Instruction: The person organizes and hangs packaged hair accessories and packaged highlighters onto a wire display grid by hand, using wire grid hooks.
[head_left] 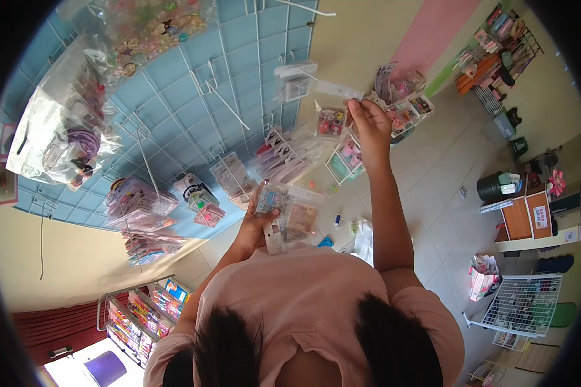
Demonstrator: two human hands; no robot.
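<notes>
My left hand (pixel 259 218) is closed round several small clear packets (pixel 297 216), fanned out in front of my chest. One shows blue print, another a brownish-orange card. My right hand (pixel 372 122) is raised, with thumb and forefinger pinched together. Its fingertips are at the end of a white strip (pixel 339 89) beside a wire hook. Just left of these fingers is a clear packet of small red and coloured pieces (pixel 331 122). Whether the fingers grip the strip, that packet or something else is hidden.
A blue-backed wire grid (pixel 193 97) carries hooks with bagged accessories (pixel 74 122). Small baskets (pixel 345 161) stand beyond my hands. Loose items and a white plastic bag (pixel 364 237) lie on the tiled floor (pixel 426 200). A white wire rack (pixel 526 303) stands to the right.
</notes>
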